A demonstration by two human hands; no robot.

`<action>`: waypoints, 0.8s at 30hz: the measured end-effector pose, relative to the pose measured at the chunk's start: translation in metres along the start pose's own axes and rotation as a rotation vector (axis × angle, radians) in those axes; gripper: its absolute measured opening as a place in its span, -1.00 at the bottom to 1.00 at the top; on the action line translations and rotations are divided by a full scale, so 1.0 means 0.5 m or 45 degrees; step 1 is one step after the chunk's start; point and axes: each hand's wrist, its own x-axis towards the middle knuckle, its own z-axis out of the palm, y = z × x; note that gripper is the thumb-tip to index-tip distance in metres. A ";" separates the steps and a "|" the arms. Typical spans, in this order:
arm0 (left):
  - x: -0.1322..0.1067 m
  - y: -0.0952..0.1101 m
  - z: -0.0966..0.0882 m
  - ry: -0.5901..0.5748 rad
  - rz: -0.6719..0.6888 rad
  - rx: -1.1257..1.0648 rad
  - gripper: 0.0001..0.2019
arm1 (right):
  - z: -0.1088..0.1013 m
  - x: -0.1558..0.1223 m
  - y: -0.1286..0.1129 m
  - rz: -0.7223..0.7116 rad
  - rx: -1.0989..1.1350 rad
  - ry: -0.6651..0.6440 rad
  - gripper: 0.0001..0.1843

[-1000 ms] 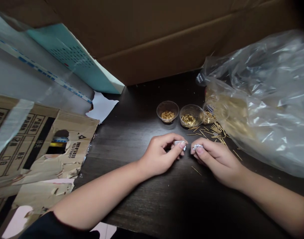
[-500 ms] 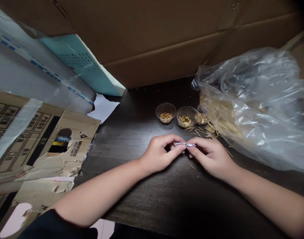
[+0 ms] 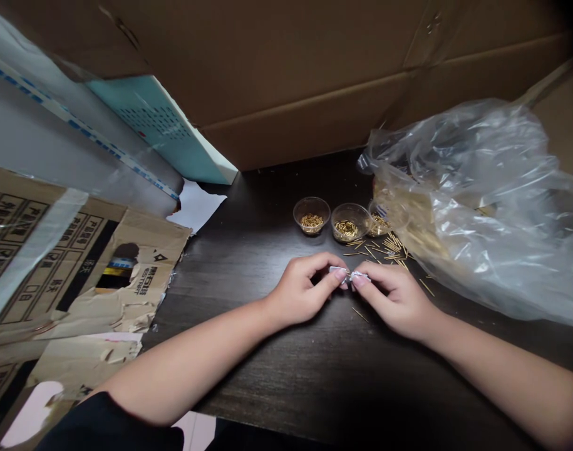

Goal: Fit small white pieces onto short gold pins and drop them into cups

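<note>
My left hand [image 3: 302, 291] is closed in a pinch on a small crumpled white wrap [image 3: 335, 272]. Thumb against finger, my right hand [image 3: 401, 297] grips another crumpled white wrap [image 3: 360, 277] close beside it. A thin brass-coloured bit shows in the narrow gap between the fingertips; most of it is hidden. Beyond the hands stand a clear plastic cup [image 3: 311, 204] and a second cup [image 3: 352, 212], with short brass pieces in both. A third cup [image 3: 389, 213] is partly under plastic. Long brass pins [image 3: 395, 247] lie scattered by the cups. One loose pin [image 3: 360, 314] rests nearer me.
A big clear plastic bag [image 3: 474, 207] covers the table's right side. Cardboard [image 3: 305, 75] walls the back. At left stand a torn printed carton [image 3: 126, 269] and a light-blue box [image 3: 168, 131]. The dark table [image 3: 286, 376] reaches toward me.
The fingertips have drawn slightly apart. White material that looked nearly continuous between them now appears as two bits with a gap. The view has shifted slightly.
</note>
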 end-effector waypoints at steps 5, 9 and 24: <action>0.001 -0.004 0.004 -0.082 -0.087 -0.231 -0.74 | -0.002 -0.001 0.001 0.016 0.023 0.003 -0.70; -0.001 -0.001 0.011 -0.131 -0.068 -0.146 -0.74 | 0.002 -0.002 -0.003 -0.023 0.064 0.087 -0.68; -0.002 0.011 0.002 -0.186 0.019 0.145 -0.73 | -0.001 0.000 -0.003 -0.052 0.034 0.041 -0.67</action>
